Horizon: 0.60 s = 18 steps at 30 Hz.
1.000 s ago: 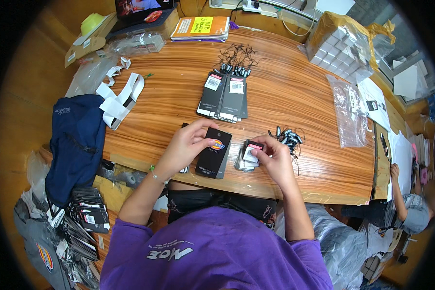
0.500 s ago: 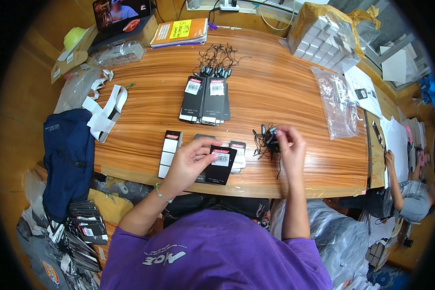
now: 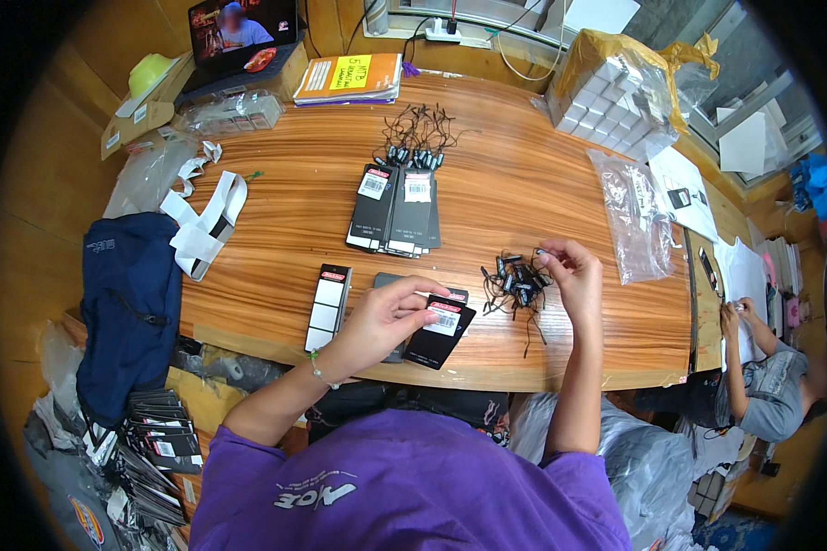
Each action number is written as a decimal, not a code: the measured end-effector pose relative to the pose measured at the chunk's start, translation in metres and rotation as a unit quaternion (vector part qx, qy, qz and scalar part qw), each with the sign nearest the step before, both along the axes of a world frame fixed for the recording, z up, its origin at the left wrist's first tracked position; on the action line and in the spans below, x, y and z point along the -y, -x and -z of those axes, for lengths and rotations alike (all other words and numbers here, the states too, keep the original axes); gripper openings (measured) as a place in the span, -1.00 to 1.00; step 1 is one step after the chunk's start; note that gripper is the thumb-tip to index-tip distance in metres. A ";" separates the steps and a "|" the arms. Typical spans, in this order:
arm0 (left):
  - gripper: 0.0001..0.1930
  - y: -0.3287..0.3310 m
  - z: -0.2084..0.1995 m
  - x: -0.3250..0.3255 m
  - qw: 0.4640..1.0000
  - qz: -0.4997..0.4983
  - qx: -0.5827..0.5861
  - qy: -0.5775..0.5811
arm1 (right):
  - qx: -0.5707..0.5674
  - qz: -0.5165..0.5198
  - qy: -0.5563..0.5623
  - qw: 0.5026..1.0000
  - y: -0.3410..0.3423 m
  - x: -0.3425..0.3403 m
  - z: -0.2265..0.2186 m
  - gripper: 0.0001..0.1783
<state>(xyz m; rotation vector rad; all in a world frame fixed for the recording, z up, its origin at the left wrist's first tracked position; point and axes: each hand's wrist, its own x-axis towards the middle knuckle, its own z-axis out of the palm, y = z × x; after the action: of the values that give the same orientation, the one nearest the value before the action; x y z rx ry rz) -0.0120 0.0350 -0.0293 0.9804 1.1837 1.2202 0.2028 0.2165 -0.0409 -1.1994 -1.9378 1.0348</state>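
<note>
My left hand (image 3: 384,321) pinches a black hang tag (image 3: 438,347) with a red-topped white sticker, tilted near the table's front edge. Partly covered by that hand is a pile of dark tags (image 3: 390,279). To its left lies a stack of black-and-white tags (image 3: 328,308). My right hand (image 3: 574,277) is closed at the fingertips on a thin black hang-tag string, just beside a tangled heap of black strings (image 3: 520,285) with small plastic seals. Farther back, finished-looking black tags (image 3: 368,213) lie stacked with their strings (image 3: 423,129) spread behind them.
A clear plastic bag (image 3: 632,220) lies at the right, below a wrapped block of small white boxes (image 3: 602,110). White paper strips (image 3: 202,225) and a navy bag (image 3: 129,303) are at the left. A screen (image 3: 243,37) and folders (image 3: 347,78) stand behind. Another person (image 3: 772,390) works at far right.
My right hand has drawn slightly right, off the string heap, uncovering more of it. My left hand keeps the tag, now tilted more. The view has shifted a little.
</note>
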 end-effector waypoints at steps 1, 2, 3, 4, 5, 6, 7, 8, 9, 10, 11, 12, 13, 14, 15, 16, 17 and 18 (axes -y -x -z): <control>-0.76 0.000 0.000 -0.001 1.000 0.006 0.003 -0.004 | -0.043 0.009 0.016 0.999 -0.002 0.000 -0.002 -0.92; -0.76 0.000 0.000 -0.002 1.000 0.016 -0.006 0.004 | -0.086 0.018 0.032 0.996 -0.004 -0.001 -0.005 -0.91; -0.77 0.000 0.001 -0.002 0.999 0.026 -0.015 0.011 | -0.129 0.025 0.049 0.990 -0.005 0.000 -0.008 -0.90; -0.78 -0.001 0.003 0.000 0.999 0.032 -0.022 0.020 | -0.164 -0.002 0.088 0.983 -0.005 0.004 -0.015 -0.85; -0.79 -0.001 0.002 0.000 0.999 0.030 -0.022 0.009 | -0.234 -0.017 0.127 0.964 -0.002 0.010 -0.020 -0.83; -0.80 -0.001 0.000 0.000 0.999 0.028 -0.022 -0.002 | -0.302 -0.033 0.167 0.938 0.005 0.018 -0.024 -0.82; -0.80 -0.001 -0.001 0.000 0.999 0.026 -0.020 -0.014 | -0.366 -0.046 0.205 0.906 0.011 0.027 -0.026 -0.80; -0.82 0.000 0.003 0.002 0.999 0.025 -0.023 -0.014 | -0.396 -0.074 0.264 0.876 0.019 0.035 -0.025 -0.76; -0.81 0.000 0.006 0.003 0.999 0.020 0.001 -0.031 | -0.417 -0.111 0.298 0.852 0.030 0.045 -0.025 -0.79; -0.80 -0.001 0.008 0.004 0.998 0.012 0.026 -0.050 | -0.415 -0.149 0.315 0.840 0.039 0.053 -0.019 -0.80; -0.79 -0.004 0.007 0.003 0.997 0.005 0.044 -0.068 | -0.418 -0.188 0.333 0.824 0.045 0.059 -0.015 -0.81; -0.81 -0.006 0.005 0.003 0.996 0.005 0.058 -0.071 | -0.416 -0.189 0.339 0.822 0.053 0.070 -0.015 -0.81; -0.81 -0.005 0.004 0.004 0.994 -0.001 0.036 -0.105 | -0.411 -0.193 0.344 0.822 0.062 0.080 -0.019 -0.82; -0.82 -0.003 0.003 0.004 0.991 -0.007 0.009 -0.136 | -0.401 -0.193 0.358 0.821 0.067 0.087 -0.025 -0.80; -0.82 -0.001 0.002 0.004 0.986 -0.013 -0.019 -0.166 | -0.401 -0.177 0.341 0.832 0.074 0.093 -0.030 -0.78; -0.83 0.000 0.000 0.004 0.983 -0.029 -0.044 -0.173 | -0.403 -0.159 0.322 0.842 0.081 0.099 -0.034 -0.76; -0.82 0.002 -0.002 0.004 0.984 -0.034 -0.035 -0.172 | -0.405 -0.140 0.303 0.851 0.087 0.103 -0.035 -0.74; -0.82 0.004 -0.005 0.005 0.984 -0.038 -0.026 -0.171 | -0.403 -0.121 0.282 0.862 0.091 0.106 -0.034 -0.68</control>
<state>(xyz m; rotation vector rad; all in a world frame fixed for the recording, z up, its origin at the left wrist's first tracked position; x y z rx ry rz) -0.0163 0.0304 -0.0244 1.2355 1.0777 1.4995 0.1116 0.1103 -0.0067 -0.5944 -1.1473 1.9483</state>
